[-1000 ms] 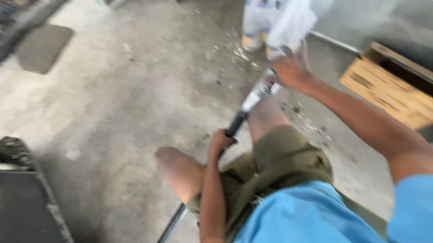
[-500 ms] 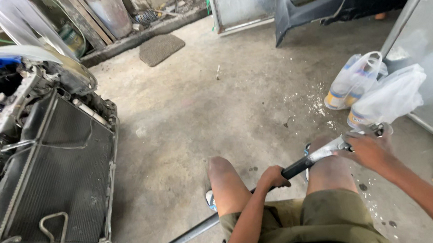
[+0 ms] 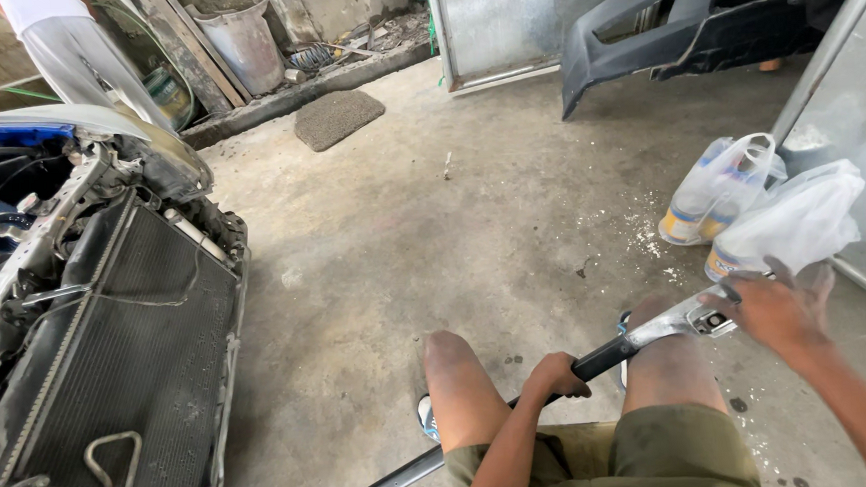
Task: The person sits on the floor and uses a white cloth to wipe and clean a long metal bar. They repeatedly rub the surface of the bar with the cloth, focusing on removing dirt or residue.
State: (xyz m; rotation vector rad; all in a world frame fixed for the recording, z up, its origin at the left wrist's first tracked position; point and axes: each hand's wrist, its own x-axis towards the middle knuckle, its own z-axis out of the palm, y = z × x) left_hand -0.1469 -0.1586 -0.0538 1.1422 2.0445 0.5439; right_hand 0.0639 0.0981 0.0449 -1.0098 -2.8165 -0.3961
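I sit with one long bar (image 3: 523, 408) laid across my two bare knees, and both hands are on it. My left hand (image 3: 553, 375) has its grip wrapped fully round the dark middle stretch, between my thighs. My right hand (image 3: 779, 305) rests over the bright metal end piece (image 3: 693, 318), fingers spread on top and pressing a white cloth (image 3: 797, 221) against it (how tightly the grip closes beneath I cannot tell, since the palm hides the underside).

The bar's long axis runs on a diagonal: low and toward my left, where it drops out of view by my hip, rising up and to my right until it ends under the right hand. So the metal end lies at my right hand, and the left is the nearer one to the bar's middle and lower half.

On the concrete floor (image 3: 402, 225) just beyond the right hand stand two plastic bottles in a clear bag (image 3: 715, 191). To my left sits one stripped car front with its radiator (image 3: 129, 352) exposed. One dark bumper (image 3: 681, 33) leans at the far wall, with one grey bucket (image 3: 241, 45) and one mat (image 3: 337, 117) farther back.
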